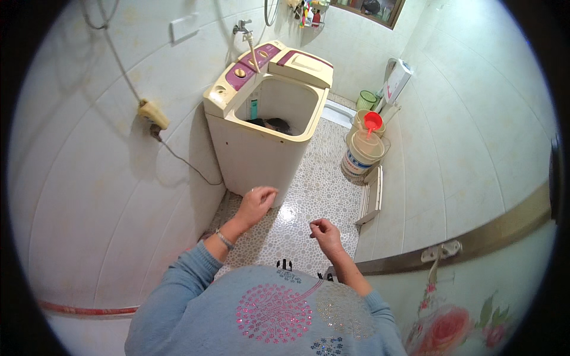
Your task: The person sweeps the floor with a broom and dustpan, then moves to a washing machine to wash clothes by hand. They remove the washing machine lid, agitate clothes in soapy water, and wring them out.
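My left hand [257, 205] is raised in front of the lower body of a twin-tub washing machine [258, 155], its fingers curled together; nothing shows in it. To its right, above the patterned floor, my right hand [326, 233] has its fingertips bent toward the thumb, and whether something small is pinched there cannot be told. The wash tub stands uncovered with dark cloth [278, 125] at its bottom. A hose from the wall tap [242, 27] reaches down by the knobs. The spin side's cream lid [303, 62] is closed.
Along the right wall are a white bucket [356, 162] with a red dipper [373, 121] above it, a green basket [366, 100] and a white plastic rack [370, 198]. A power socket block [153, 115] hangs at the left wall, its cord running behind the machine. A floral door [449, 325] is at lower right.
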Demonstrator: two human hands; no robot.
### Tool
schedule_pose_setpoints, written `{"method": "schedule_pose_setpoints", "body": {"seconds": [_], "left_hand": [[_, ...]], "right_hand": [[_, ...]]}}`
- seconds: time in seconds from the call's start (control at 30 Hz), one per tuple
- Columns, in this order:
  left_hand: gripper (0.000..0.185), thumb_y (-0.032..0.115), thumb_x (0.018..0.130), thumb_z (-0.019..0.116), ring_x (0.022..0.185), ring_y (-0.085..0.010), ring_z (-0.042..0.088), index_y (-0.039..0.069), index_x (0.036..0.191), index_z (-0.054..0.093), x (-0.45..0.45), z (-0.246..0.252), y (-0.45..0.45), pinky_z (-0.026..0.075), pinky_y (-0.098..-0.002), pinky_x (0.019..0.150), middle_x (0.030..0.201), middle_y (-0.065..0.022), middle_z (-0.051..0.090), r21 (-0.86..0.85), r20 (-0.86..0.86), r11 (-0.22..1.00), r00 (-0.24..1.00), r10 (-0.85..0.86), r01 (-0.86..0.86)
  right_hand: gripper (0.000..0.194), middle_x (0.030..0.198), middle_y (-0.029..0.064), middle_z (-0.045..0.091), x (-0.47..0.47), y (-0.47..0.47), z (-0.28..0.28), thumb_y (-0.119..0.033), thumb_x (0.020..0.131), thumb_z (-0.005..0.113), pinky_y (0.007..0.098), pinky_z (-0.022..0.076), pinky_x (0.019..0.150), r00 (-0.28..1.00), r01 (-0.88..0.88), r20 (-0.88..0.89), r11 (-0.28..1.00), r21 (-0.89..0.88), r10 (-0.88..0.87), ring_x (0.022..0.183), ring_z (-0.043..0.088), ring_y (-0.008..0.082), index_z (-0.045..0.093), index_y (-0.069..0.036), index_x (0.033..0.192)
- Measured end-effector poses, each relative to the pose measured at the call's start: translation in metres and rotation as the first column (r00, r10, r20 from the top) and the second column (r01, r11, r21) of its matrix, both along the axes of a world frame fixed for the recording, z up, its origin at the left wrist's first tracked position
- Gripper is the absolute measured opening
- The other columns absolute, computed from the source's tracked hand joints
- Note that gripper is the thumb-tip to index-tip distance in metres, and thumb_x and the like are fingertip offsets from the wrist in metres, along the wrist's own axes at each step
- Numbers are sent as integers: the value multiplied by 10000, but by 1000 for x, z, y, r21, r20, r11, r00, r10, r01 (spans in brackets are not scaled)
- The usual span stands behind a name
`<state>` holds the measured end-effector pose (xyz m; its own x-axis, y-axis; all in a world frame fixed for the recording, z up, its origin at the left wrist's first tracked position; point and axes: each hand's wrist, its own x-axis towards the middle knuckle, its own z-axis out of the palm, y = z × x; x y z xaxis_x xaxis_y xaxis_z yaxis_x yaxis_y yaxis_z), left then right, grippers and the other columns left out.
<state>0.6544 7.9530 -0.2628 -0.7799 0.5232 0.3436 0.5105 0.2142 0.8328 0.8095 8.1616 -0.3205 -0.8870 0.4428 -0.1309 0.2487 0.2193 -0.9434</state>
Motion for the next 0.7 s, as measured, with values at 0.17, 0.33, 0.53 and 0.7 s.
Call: {"method": "schedule_pose_setpoints", "body": {"seconds": [0.17, 0.33, 0.53, 0.7], "left_hand": [[222, 184, 885, 581, 899, -274, 589, 27, 1029, 642, -95, 6, 97, 463, -361, 807, 944, -133, 644, 28, -173, 999, 984, 43, -39], [328, 265, 865, 592, 938, -304, 575, 57, 1118, 594, -172, -2, 189, 439, -427, 838, 937, -134, 636, -125, -436, 975, 893, 110, -181], [288, 363, 852, 576, 792, -292, 589, 114, 984, 633, -190, -15, 239, 433, -430, 694, 833, -79, 630, -533, -391, 711, 878, 275, -460], [231, 343, 847, 576, 756, -256, 562, 136, 928, 642, -194, -9, 243, 403, -402, 666, 759, -47, 604, -648, -363, 608, 888, 282, -458]], "right_hand": [[117, 754, 63, 645, -69, 76, -4, -102, 872, 610, 257, 498, 608, 990, 139, -17, 989, -43, -140, 669, 610, 111, 629, 5, 916], [116, 800, 49, 618, -163, 156, -14, -91, 891, 589, 270, 520, 656, 995, 16, -91, 993, -114, -27, 700, 597, 119, 613, 3, 954], [138, 803, 43, 606, -258, 264, -12, -115, 900, 577, 265, 519, 668, 999, -35, -16, 990, -137, 33, 715, 584, 116, 604, -1, 974], [174, 871, 55, 599, -350, 302, -12, -131, 906, 577, 266, 511, 673, 996, -69, -66, 984, -163, 59, 747, 581, 121, 579, -1, 1022]]}}
